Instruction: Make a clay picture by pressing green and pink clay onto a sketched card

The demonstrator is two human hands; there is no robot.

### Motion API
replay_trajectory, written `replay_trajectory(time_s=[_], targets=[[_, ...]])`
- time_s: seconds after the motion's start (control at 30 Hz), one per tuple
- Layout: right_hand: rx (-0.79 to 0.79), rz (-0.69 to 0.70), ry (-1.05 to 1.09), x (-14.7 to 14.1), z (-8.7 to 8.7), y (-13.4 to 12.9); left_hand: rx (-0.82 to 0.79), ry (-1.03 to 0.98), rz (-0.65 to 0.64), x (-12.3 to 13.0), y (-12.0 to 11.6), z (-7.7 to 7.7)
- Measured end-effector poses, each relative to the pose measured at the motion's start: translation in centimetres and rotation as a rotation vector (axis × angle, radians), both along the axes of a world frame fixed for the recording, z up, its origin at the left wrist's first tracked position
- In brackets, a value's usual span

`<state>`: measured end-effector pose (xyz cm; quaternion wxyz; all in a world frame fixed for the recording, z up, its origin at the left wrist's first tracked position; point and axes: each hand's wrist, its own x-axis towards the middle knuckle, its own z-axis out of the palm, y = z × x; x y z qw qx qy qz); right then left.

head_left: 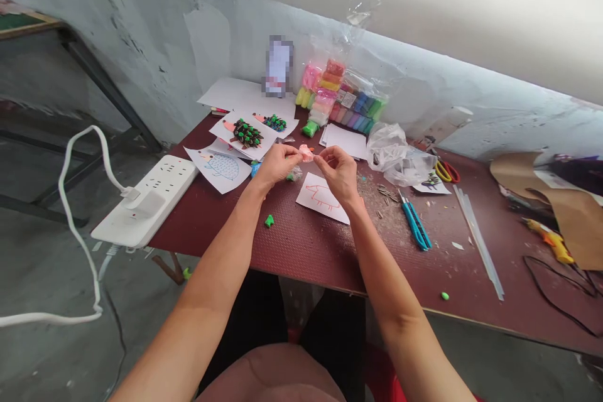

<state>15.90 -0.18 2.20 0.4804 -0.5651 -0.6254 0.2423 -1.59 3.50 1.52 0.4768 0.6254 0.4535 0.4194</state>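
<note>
Your left hand and right hand pinch the pink lump from opposite sides, fingertips nearly together — seemingly to steady it — above the table, beyond the animal drawing, which lies flat, presumably for easy viewing.

No txt legible: sm. white sq. label on clear plastic pkg of multicolored blocks too tiny to read.

V. bright glare on white surface, top R; floor dim; wide-angle stretch nr edges; pixelated patch.
</note>
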Motion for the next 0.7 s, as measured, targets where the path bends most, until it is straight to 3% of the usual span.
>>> replay_trajectory(time_s=[0.13,0.4,0.7], targets=[[-0.019,0.085,0.062,0.3,-0.3,0.0,0.024,0.051,-0.026,0.1,0.1,0.0],[0.052,-0.008,0.193,0.7,-0.6,0.2,-0.006,0.029,-0.079,0.1,-0.4,0.7],[-0.002,0.095,0.022,0.4,-0.4,-0.7,-0.024,0.054,-0.044,0.3,-0.2,0.5]])
